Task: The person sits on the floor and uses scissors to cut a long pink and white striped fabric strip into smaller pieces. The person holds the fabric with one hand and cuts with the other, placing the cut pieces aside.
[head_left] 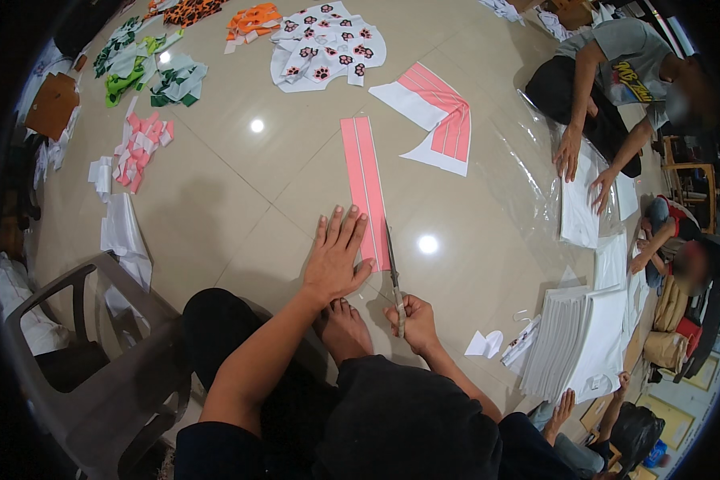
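A long pink strip (358, 164) with white lines lies on the tiled floor in front of me. My left hand (335, 254) rests flat on its left side with the fingers spread. In my right hand (413, 322) is a pair of scissors (397, 290), gripped at the handles. The blades run along the strip's right edge, pointing away from me. How far they are parted is too small to tell. Close below my left hand is my bare foot (346, 330).
Beyond the strip lie a pink-striped white piece (442, 120) and paw-print pieces (328, 46). Pink scraps (142, 148) and green scraps (176, 80) are at the left, near a grey plastic chair (96, 352). At the right, a white stack (572, 340) stands near a co-worker (616, 88) handling white sheets.
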Available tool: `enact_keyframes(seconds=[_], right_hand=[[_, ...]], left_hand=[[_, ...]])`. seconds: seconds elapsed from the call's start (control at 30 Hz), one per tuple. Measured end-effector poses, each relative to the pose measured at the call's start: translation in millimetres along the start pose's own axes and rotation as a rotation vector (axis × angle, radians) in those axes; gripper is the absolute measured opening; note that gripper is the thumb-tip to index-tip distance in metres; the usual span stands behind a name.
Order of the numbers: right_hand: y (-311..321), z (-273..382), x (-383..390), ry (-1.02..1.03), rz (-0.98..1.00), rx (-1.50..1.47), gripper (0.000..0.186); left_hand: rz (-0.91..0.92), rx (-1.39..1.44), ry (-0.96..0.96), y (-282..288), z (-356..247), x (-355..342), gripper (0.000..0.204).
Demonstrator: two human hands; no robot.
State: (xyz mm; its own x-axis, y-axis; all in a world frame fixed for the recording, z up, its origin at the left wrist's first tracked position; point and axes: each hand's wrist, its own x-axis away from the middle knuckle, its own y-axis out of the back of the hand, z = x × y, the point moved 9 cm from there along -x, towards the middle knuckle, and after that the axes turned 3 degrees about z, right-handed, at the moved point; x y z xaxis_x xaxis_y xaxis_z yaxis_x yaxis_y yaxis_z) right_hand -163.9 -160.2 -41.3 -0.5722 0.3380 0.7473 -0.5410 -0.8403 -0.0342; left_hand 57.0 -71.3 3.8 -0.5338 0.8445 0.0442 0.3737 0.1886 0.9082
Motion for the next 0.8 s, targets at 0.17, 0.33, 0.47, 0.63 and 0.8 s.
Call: enact_keyframes(seconds=[0.17,0.33,0.47,0.63,0.8], right_hand=[[0.6,-3.9,-1.0,-0.02,-0.003,-0.015,0.029],[0.4,-7.0,0.0,-0.017,-0.004,-0.034,0.03],[-1.2,-7.2,0.4,-0.023,-0.003,-0.032,0.029],[-3.1,-4.9,1.1,-0.01,0.013,-0.067,0.028],[-2.7,-6.0,0.2,-0.006,0.013,-0.066,0.028]], left_hand=[[0.001,-0.005,0.004,-0.7,1.4,0.5,0.091],[0.001,0.003,0.007,-0.4,1.6,-0.7,0.091],[0.009,0.006,0.007,-0.9,1.9,-0.5,0.091],[0.025,-0.016,0.022,-2.5,3.1,-0.3,0.091],[0.026,-0.003,0.024,-2.1,3.2,-0.1,0.092]])
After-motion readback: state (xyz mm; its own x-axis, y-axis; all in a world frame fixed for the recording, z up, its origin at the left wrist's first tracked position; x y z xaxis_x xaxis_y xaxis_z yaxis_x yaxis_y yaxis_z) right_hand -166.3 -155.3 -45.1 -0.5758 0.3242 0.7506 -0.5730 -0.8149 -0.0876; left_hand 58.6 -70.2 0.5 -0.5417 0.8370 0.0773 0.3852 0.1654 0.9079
